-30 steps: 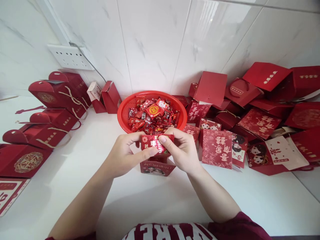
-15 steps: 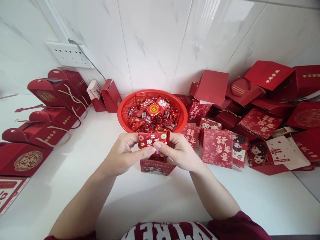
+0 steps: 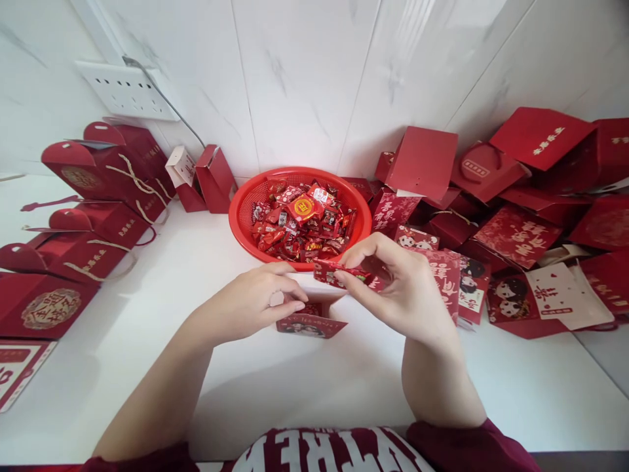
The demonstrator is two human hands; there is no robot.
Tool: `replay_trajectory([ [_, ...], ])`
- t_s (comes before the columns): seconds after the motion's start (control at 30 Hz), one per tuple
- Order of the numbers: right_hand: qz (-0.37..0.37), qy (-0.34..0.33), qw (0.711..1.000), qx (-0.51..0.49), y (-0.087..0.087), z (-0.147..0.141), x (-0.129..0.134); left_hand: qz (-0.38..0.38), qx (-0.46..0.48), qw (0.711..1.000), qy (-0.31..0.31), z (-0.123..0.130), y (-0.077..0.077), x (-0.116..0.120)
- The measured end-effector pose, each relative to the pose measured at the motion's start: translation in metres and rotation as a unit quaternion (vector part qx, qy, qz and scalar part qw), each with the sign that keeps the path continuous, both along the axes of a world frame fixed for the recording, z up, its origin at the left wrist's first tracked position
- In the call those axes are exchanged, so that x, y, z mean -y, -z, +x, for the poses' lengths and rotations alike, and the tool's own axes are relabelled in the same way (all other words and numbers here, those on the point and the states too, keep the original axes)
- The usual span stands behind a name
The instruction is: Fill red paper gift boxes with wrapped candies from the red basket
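A red wrapped packet (image 3: 337, 274) with small printed flowers is pinched between the thumb and fingers of my right hand (image 3: 405, 288). Below it stands an open small red box (image 3: 312, 326) with cartoon figures printed on its front flap; something red shows inside. My left hand (image 3: 255, 300) is at the left edge of that box, fingers loosely bent; whether they touch or grip its side is hard to tell. Just behind both hands, a red plastic basket (image 3: 238, 229) holds a heap of red-wrapped candies (image 3: 287, 239).
Red gift boxes with string handles (image 3: 93, 252) line the left side. Two small boxes (image 3: 215, 180) stand against the tiled wall, below a socket strip (image 3: 125, 92). Many red boxes and bags (image 3: 521, 236) are piled at the right on the white table (image 3: 383, 393).
My hands have moved apart. The packet, held by both hands before, is now in my right hand only, shifted right and tilted. My left hand has let it go and lowered toward the box.
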State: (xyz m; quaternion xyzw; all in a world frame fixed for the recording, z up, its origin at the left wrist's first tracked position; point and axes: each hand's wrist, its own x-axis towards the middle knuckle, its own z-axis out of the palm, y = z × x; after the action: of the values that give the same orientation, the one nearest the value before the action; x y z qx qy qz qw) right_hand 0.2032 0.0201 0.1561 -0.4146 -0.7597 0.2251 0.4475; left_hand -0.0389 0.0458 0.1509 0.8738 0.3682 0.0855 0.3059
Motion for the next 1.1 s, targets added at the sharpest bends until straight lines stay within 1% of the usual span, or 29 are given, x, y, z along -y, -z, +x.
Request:
replay_trajectory([
  [0.1, 0.01, -0.008, 1.0, 0.003, -0.004, 0.006, 0.005, -0.019, -0.02, 1.0, 0.016, 0.001, -0.003, 0.002],
  [0.2, 0.027, -0.026, 0.999, 0.017, -0.008, 0.01, 0.012, -0.01, -0.046, 0.999, 0.006, 0.002, -0.007, 0.004],
  [0.33, 0.052, -0.066, 0.995, 0.053, -0.009, 0.009, 0.016, -0.006, -0.062, 0.998, 0.008, 0.001, -0.006, 0.005],
  [0.4, 0.042, -0.085, 0.989, 0.114, -0.007, 0.005, 0.014, -0.004, -0.058, 0.998, 0.007, 0.0, -0.005, 0.004],
  [0.5, -0.002, -0.136, 0.964, 0.228, -0.002, -0.001, 0.009, -0.007, -0.057, 0.998, 0.003, 0.0, -0.004, 0.004],
  [0.57, -0.029, -0.165, 0.952, 0.255, 0.001, -0.002, 0.005, -0.012, -0.058, 0.998, 0.006, 0.0, -0.004, 0.004],
  [0.6, -0.039, -0.167, 0.952, 0.253, 0.002, -0.002, 0.004, -0.012, -0.056, 0.998, 0.009, 0.0, -0.004, 0.004],
  [0.67, -0.045, -0.144, 0.959, 0.24, 0.003, 0.002, 0.002, -0.009, -0.049, 0.999, 0.016, 0.0, -0.003, 0.004],
  [0.8, -0.035, -0.067, 0.976, 0.206, 0.0, 0.011, 0.001, -0.013, -0.054, 0.998, 0.021, 0.0, -0.002, 0.003],
  [0.9, -0.039, -0.008, 0.981, 0.192, 0.0, 0.018, -0.007, -0.021, -0.055, 0.998, 0.017, 0.0, -0.001, 0.003],
  [1.0, -0.058, 0.062, 0.975, 0.206, 0.007, 0.027, -0.03, -0.034, -0.044, 0.998, 0.016, 0.0, -0.002, 0.003],
  [1.1, -0.094, 0.112, 0.957, 0.25, 0.02, 0.033, -0.068, -0.044, -0.046, 0.998, 0.016, 0.002, -0.003, 0.003],
])
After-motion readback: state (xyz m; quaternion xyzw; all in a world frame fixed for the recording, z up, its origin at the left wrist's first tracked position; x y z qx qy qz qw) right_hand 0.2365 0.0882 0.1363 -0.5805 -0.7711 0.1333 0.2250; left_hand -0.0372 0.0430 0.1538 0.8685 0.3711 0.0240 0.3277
